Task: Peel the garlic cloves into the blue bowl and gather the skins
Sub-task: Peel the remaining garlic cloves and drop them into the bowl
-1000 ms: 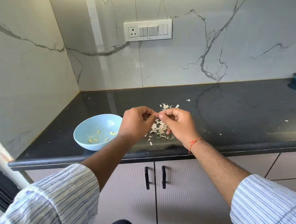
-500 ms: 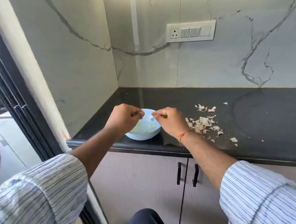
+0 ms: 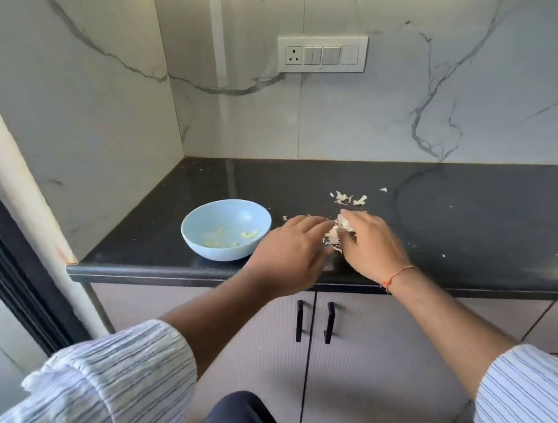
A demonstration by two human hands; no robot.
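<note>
The peeling looks mostly finished: the blue bowl [image 3: 227, 229], near the front edge of the worktop [image 3: 477, 211] toward its left end, already holds some pale peeled cloves [image 3: 232, 239]. Gathering is the step in hand. The left hand [image 3: 287, 255] and the right hand [image 3: 372, 246] lie with straight fingers on either side of a heap of skins [image 3: 337, 236], pushing it together; neither grip pinches anything. A few loose skins [image 3: 348, 198] lie behind the heap, and small bits toward the right are still left to collect.

Head camera looks down (close) at countertop [image 3: 444, 228].
</note>
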